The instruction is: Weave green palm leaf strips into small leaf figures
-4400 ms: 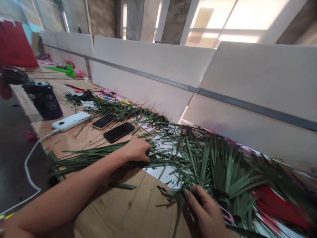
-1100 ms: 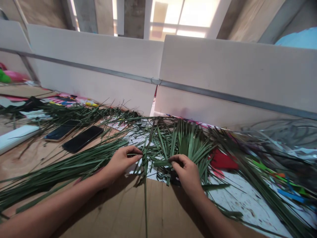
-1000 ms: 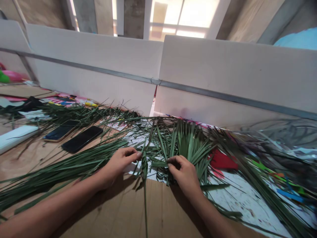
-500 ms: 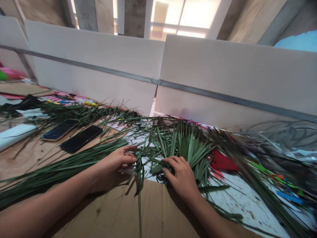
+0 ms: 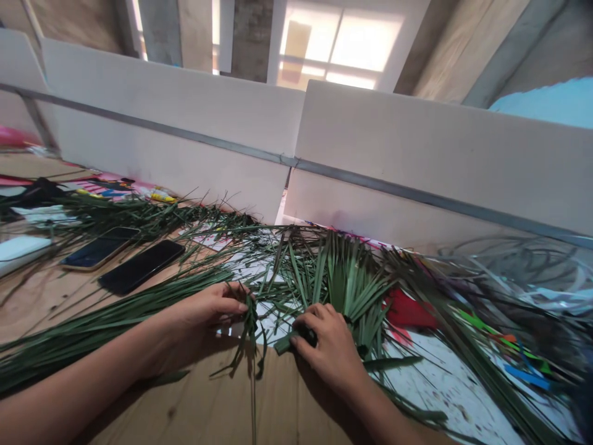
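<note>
Braided leaf (image 5: pixel 251 316), partly hidden, is pinched between left fingers (image 5: pixel 235 306); right fingers (image 5: pixel 306 320) clasp a half-covered strip (image 5: pixel 283 345).

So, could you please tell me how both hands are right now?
Left hand: closed, holding a green leaf piece.
Right hand: closed, holding a leaf strip.

Left fingers (image 5: pixel 232 305) pinching twisted green leaves (image 5: pixel 251 318), right fingers (image 5: pixel 304 348) holding a leaf strip (image 5: pixel 283 344), two phones (image 5: pixel 141 266) beyond
</note>
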Motion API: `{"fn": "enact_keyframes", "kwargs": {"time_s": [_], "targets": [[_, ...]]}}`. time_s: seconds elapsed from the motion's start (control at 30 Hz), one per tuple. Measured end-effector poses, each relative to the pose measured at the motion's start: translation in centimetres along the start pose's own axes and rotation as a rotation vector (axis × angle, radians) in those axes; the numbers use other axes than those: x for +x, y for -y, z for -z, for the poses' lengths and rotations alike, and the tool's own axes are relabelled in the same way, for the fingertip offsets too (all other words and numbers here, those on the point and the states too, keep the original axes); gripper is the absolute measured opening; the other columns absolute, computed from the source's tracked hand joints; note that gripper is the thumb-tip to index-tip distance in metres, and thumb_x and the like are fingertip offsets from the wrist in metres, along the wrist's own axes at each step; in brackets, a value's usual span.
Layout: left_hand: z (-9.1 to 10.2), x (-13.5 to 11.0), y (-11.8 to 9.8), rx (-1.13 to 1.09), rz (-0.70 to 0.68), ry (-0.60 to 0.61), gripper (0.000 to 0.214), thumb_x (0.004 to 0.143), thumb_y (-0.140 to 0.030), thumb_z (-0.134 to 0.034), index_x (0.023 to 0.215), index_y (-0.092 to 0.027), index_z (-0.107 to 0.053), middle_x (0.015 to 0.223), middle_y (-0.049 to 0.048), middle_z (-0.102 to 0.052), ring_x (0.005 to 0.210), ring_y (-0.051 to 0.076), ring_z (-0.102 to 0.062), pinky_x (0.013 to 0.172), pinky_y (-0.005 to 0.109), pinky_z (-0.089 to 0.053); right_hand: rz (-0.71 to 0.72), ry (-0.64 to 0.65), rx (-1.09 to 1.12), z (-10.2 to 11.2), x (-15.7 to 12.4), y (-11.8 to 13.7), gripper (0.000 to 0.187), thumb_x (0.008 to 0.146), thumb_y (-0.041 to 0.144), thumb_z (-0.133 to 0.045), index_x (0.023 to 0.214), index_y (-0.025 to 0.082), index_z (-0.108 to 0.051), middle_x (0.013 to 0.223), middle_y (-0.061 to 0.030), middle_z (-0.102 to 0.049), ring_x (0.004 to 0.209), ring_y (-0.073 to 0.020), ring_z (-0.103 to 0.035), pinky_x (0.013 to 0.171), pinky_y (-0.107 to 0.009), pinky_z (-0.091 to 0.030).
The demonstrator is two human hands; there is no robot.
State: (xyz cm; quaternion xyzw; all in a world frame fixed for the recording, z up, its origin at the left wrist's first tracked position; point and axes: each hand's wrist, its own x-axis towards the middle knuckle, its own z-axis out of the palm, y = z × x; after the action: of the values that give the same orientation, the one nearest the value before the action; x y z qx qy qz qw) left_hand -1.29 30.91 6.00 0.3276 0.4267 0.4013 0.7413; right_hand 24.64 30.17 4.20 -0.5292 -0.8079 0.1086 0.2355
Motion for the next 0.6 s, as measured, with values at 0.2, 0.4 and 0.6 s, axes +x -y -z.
{"fn": "enact_keyframes", "kwargs": {"time_s": [0.2,0.4,0.6], "targets": [[0.6,0.8,0.2,0.078,-0.048,0.016,0.045,0.057,-0.024,-0.093,0.092,-0.02,-0.063,0.074,-0.0004,-0.067,0.058,0.013,-0.058,0.056,0.026,-0.046,0.051,0.015,0.02,-0.3,-0.3,0.1,0.015,0.085,0.015,-0.066,0.093,0.025,-0.074,0.1,-0.0045,-0.069,0.098,-0.0262,-0.058,0.086,-0.039,-0.041],[1.8,2.1,0.3,0.143,-0.12,0.05,0.044,0.055,-0.029,-0.095,0.087,-0.017,-0.067,0.083,0.0041,-0.07,0.056,0.011,-0.054,0.049,0.024,-0.037,0.089,0.029,-0.035,-0.6,-0.3,0.1,0.02,0.082,0.005,-0.063,0.082,0.024,-0.07,0.098,-0.0033,-0.071,0.095,-0.0264,-0.058,0.082,-0.04,-0.039],[0.8,0.7,-0.1,0.149,-0.088,0.118,0.042,0.06,-0.025,-0.094,0.094,-0.02,-0.071,0.077,0.0011,-0.067,0.061,0.014,-0.057,0.06,0.028,-0.046,0.096,-0.137,0.092,-0.4,-0.6,-0.3,0.012,0.093,0.017,-0.061,0.092,0.024,-0.071,0.094,-0.0045,-0.076,0.092,-0.0276,-0.064,0.085,-0.042,-0.042]]}}
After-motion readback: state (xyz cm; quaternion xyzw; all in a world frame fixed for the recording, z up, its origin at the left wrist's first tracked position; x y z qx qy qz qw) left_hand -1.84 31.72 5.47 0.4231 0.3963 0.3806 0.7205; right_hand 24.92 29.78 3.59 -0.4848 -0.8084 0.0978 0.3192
